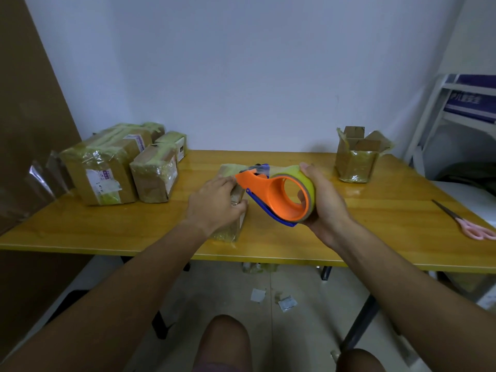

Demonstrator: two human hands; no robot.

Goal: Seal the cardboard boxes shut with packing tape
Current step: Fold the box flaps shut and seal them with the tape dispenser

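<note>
the right hand (326,200) grips the orange tape dispenser (279,196) around its roll, held above the surface (375,224). just left of it, the left hand (216,201) curls over a small taped cardboard box (230,210), holding it on the surface.

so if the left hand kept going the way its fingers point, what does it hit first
Probably the dispenser: the left hand grips the box, fingers aimed up-right at its orange nose, though the depth between them is unclear.
</note>
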